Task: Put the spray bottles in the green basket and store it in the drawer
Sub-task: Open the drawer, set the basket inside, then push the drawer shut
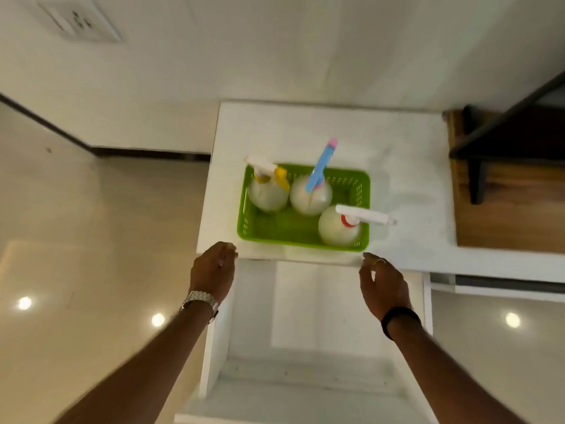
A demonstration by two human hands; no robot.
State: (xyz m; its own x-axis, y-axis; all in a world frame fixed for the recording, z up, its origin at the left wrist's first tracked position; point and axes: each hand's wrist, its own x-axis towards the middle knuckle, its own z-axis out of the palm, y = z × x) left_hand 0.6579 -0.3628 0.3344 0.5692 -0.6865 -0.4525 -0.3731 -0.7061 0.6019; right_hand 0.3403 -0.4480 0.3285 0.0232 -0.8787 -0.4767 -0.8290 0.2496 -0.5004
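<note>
A green basket point(275, 229) stands on the white cabinet top point(403, 179). Three pale spray bottles stand upright inside it: one with a yellow trigger point(268, 194) at back left, one with a blue trigger point(310, 195) in the middle, one with a red collar and white nozzle point(337, 228) at front right. Below the top, a white drawer point(305, 316) is pulled out and holds nothing. My left hand point(214, 267) hovers just in front of the basket's left corner, fingers apart. Near the right corner, my right hand point(383, 280) is likewise open. Neither touches the basket.
A wooden shelf with a dark metal bracket point(501, 185) adjoins the cabinet on the right. A wall with a socket plate point(79, 22) rises behind. Glossy beige floor point(76, 240) lies to the left and right of the drawer.
</note>
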